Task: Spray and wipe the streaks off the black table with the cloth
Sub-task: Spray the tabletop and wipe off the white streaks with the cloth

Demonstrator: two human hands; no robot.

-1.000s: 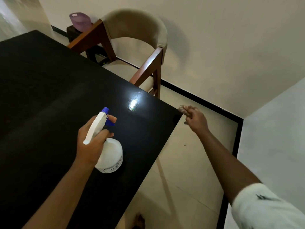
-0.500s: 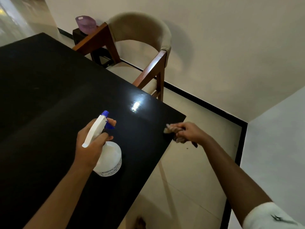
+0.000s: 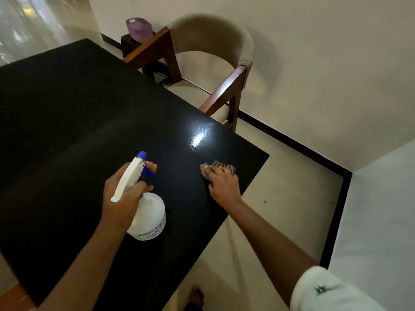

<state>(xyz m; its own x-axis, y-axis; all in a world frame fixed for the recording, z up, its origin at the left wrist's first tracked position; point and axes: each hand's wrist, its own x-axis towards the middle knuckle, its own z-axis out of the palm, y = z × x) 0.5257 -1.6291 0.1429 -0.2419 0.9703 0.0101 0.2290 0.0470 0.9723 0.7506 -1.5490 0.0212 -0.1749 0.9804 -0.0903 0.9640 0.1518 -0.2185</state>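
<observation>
The black table (image 3: 67, 131) fills the left and middle of the head view, with a bright glare spot near its right corner. My left hand (image 3: 123, 196) grips the neck of a white spray bottle (image 3: 149, 221) with a blue nozzle, one finger on the trigger, the bottle just above the tabletop. My right hand (image 3: 222, 185) presses a checked cloth (image 3: 211, 166) flat on the table near the right corner. Most of the cloth is hidden under my fingers.
A wooden armchair (image 3: 224, 95) with beige padding stands at the table's far edge. Behind it a purple bowl (image 3: 139, 29) sits on a small dark stand. Pale tiled floor (image 3: 280, 198) and white walls lie right of the table. A bare foot (image 3: 197, 297) shows below.
My right hand has carried the cloth from beyond the table's corner leftward onto the tabletop and now presses it down. My left hand with the bottle has stayed in place.
</observation>
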